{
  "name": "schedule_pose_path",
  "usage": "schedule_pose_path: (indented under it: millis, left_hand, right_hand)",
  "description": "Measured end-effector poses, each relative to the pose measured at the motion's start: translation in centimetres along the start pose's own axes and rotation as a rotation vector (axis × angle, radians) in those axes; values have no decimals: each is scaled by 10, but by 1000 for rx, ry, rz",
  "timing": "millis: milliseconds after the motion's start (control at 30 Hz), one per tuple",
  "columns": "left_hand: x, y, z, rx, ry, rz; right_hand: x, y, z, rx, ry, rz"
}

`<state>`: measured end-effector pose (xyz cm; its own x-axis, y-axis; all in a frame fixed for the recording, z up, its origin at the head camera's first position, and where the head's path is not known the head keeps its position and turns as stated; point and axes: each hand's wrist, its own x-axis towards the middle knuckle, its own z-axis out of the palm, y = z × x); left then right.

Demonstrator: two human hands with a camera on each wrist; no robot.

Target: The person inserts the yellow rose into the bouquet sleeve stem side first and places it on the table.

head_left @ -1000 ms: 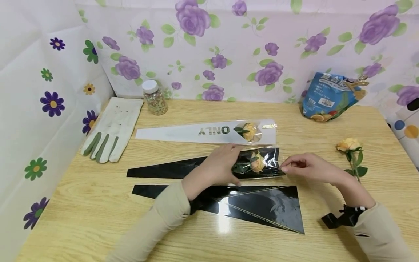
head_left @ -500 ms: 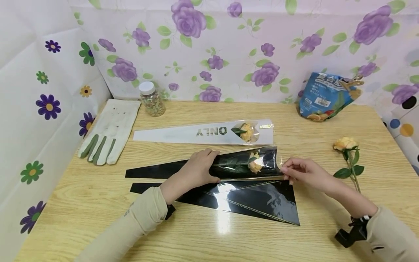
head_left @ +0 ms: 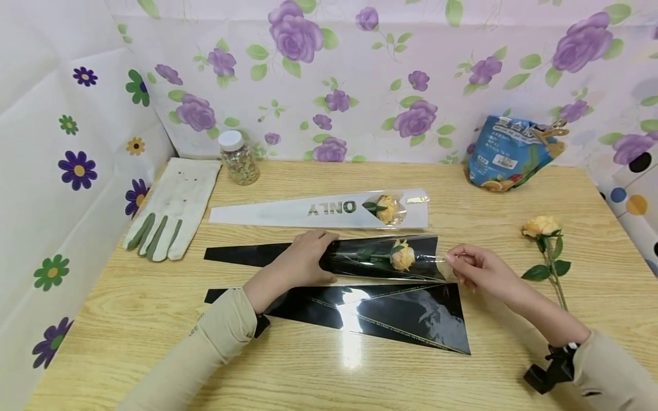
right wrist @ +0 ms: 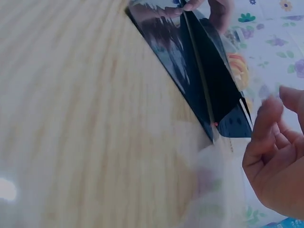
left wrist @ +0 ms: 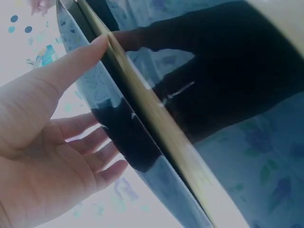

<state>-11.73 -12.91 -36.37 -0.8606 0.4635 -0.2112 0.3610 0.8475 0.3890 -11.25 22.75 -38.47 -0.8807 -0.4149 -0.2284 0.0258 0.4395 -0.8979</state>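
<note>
A black flower sleeve (head_left: pixel 288 254) with a clear front lies across the table, a yellow rose (head_left: pixel 403 255) inside it near its wide end. My left hand (head_left: pixel 303 260) spans its middle and holds it by both long edges; the left wrist view shows the thumb (left wrist: pixel 90 54) at one edge. At the wide end, my right hand (head_left: pixel 478 268) pinches the clear film between thumb and fingers. In the right wrist view, that hand (right wrist: pixel 280 156) has curled fingers, and the film there is hard to make out. A second, flat black sleeve (head_left: pixel 390 314) lies nearer to me.
Behind lies a white sleeve (head_left: pixel 267 214) marked ONLY with another yellow rose (head_left: pixel 388 209). A loose yellow rose (head_left: pixel 542 227) lies at right. Farther back are a work glove (head_left: pixel 180 194), a jar (head_left: pixel 240 162) and a blue bag (head_left: pixel 506 154) with a clip.
My left hand has slid left along the sleeve, uncovering the rose stem. The sleeve's narrow end has shifted slightly away from me and right. My right hand stays at the wide end.
</note>
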Motion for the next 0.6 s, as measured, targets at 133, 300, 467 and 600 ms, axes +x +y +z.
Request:
schedule_pose_path:
  millis: [133, 300, 467, 600]
  left_hand:
    - [0, -2, 0, -19, -10, 6]
    - [1, -3, 1, -43, -13, -9]
    - [2, -4, 0, -94, -10, -33]
    - [2, -5, -1, -94, 2, -26]
  right_hand:
    - [7, -2, 1, -31, 37, 21]
    - [10, 0, 2, 57, -6, 12]
    - [11, 1, 4, 115, -24, -13]
    - [14, -1, 5, 105, 12, -24]
